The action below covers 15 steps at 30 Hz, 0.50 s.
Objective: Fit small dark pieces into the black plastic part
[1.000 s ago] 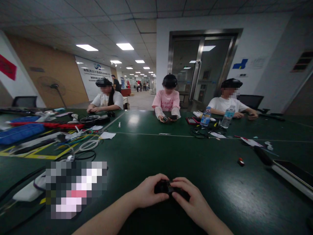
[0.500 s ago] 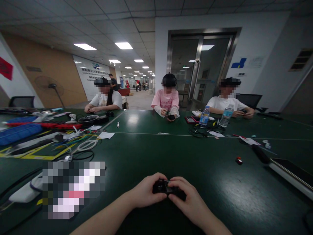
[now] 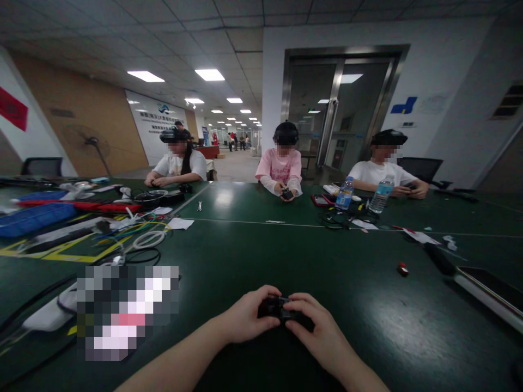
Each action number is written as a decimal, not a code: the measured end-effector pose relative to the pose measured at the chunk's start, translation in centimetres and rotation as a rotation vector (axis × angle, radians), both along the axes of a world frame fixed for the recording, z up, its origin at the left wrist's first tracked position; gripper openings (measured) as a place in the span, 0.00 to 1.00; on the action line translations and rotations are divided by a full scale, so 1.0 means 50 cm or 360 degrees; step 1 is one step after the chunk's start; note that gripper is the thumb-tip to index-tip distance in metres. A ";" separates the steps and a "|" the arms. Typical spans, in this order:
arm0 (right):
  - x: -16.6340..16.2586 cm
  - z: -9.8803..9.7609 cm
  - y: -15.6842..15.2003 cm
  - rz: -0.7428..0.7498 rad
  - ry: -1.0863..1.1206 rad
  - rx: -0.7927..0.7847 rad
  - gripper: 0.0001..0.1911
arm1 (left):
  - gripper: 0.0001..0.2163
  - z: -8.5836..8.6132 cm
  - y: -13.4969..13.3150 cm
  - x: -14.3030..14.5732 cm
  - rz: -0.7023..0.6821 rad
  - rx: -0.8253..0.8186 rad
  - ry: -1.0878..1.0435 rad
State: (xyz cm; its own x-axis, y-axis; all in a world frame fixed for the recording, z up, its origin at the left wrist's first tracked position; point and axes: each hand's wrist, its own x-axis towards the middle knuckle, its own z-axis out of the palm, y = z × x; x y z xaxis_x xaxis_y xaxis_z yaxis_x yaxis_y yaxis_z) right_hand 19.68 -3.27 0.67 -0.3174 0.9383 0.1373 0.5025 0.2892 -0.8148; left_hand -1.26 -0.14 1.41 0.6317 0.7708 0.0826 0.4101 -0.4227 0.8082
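Observation:
Low in the middle of the head view, a small black object (image 3: 279, 309) is held between both hands just over the green table. It has a boxy, glossy look, but its exact kind is hidden by the fingers and the dark surface. My left hand (image 3: 244, 320) grips its left end, thumb and fingers closed round it. At the other end my right hand (image 3: 317, 328) is closed on the same object, with fingertips along the top and the thumb at the near side.
The green table (image 3: 229, 256) carries a power strip (image 3: 49, 316), cables (image 3: 149, 239) and a blue tray (image 3: 36, 219) at left. At right lie a small red item (image 3: 402, 269) and a flat device (image 3: 490, 294). Bottles (image 3: 381, 195) stand farther back. Three people (image 3: 279, 166) sit opposite.
The whole view has shifted slightly, with the scene sliding a little to the right. Both hands keep hold of the black object in nearly the same pose. The person opposite has moved their hands slightly.

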 end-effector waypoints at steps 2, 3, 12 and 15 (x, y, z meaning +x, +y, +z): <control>0.001 -0.002 0.002 -0.0011 0.0006 0.0003 0.12 | 0.20 -0.001 0.001 0.000 0.0004 0.0007 0.0002; 0.001 -0.003 0.003 -0.0010 0.0009 0.0004 0.12 | 0.20 -0.002 0.002 0.000 0.0006 0.0012 -0.0002; 0.004 -0.010 0.008 -0.0022 -0.0001 0.0021 0.13 | 0.22 -0.007 0.002 0.001 0.0023 -0.0025 -0.0080; 0.006 -0.013 0.009 -0.0032 -0.0008 0.0029 0.15 | 0.21 -0.008 0.001 0.002 0.0053 -0.0023 -0.0049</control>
State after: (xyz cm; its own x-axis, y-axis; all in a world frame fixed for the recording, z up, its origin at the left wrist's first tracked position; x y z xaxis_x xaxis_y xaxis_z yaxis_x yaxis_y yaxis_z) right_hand 19.99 -2.83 0.04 -0.2990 0.9419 0.1531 0.5123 0.2938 -0.8070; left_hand -1.16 -0.07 1.02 0.6030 0.7926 0.0903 0.3986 -0.3974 0.8265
